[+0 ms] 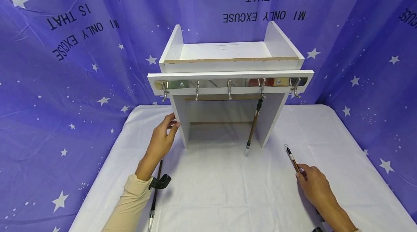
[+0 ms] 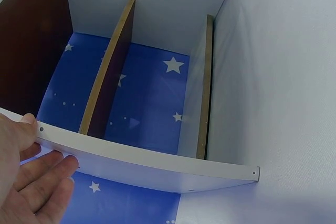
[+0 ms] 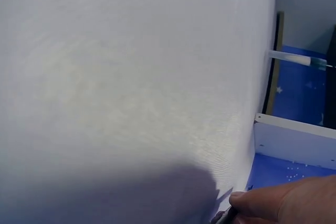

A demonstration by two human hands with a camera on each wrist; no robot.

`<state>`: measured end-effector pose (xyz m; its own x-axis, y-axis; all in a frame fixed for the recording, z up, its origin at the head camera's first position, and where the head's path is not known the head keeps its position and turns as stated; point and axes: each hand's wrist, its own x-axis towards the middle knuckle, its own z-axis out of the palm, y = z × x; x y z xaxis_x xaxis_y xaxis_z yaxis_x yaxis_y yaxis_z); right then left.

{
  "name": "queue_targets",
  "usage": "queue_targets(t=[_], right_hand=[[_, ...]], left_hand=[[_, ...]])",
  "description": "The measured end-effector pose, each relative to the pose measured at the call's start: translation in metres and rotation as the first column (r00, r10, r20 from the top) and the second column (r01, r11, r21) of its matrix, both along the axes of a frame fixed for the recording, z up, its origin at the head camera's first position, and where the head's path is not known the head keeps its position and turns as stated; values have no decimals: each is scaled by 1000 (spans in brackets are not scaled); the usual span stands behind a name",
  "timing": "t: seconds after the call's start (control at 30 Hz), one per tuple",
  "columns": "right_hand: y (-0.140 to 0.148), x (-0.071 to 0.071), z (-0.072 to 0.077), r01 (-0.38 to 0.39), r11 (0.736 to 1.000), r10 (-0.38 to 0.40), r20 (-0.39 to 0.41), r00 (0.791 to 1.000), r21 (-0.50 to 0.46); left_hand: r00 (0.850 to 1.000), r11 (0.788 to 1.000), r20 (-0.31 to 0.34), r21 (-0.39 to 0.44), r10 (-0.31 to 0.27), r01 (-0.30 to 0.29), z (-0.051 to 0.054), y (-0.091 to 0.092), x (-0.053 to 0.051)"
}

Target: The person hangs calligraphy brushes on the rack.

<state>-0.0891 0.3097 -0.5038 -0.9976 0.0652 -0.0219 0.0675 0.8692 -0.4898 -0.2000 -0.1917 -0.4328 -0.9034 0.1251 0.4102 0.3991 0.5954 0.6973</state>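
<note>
The left hand (image 1: pixel 160 138) stretches forward, its loosely bent, parted fingers touching the white, metal-hooked shelf unit (image 1: pixel 228 67), while a slim brown wire-looped brush (image 1: pixel 293 160) (slanting forward) is clamped in the fingers of the palm-down right hand (image 1: pixel 314 185) over the white-clothed bench (image 1: pixel 224 188).

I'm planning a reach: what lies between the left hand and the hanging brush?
In the head view, the left panel, touching the left hand, then open space before the hanging brush.
</note>
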Motion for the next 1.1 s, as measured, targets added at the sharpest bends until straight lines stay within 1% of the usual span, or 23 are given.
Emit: queue_targets(t=[0.17, 0.33, 0.4, 0.47, 0.6, 0.73, 0.93, 1.0, 1.1], right_hand=[[1, 0, 6, -12, 1000, 11, -34, 999, -19], [2, 0, 14, -4, 1000, 2, -78, 997, -25], [1, 0, 18, 5, 1000, -8, -104, 995, -26], [-1, 1, 21, 12, 999, -17, -147, 989, -31], [-5, 2, 27, 18, 999, -28, -272, 962, -38], [-12, 4, 36, 19, 999, -35, -365, 930, -49], [-22, 8, 49, 18, 997, -52, -455, 889, -80], [-25, 9, 53, 17, 995, -60, -470, 881, -96], [-31, 12, 61, 18, 993, -73, -476, 876, -119]], left_hand=[[1000, 1000, 1, 2, -1, 1, -1, 0, 0], [1000, 1000, 1, 5, 1, -1, 0, 0, 0], [1000, 1000, 2, 5, 0, 0, 0, 0, 0], [1000, 1000, 2, 3, 1, -1, 0, 0, 0], [1000, 1000, 5, -1, 4, -4, 1, 0, 0], [1000, 1000, 3, 0, 4, -4, 1, 1, 0], [1000, 1000, -2, -3, 4, -4, 1, 1, 0], [1000, 1000, 0, -2, 2, -2, 0, 1, 0], [1000, 1000, 2, 1, 2, -2, 0, 0, 0]])
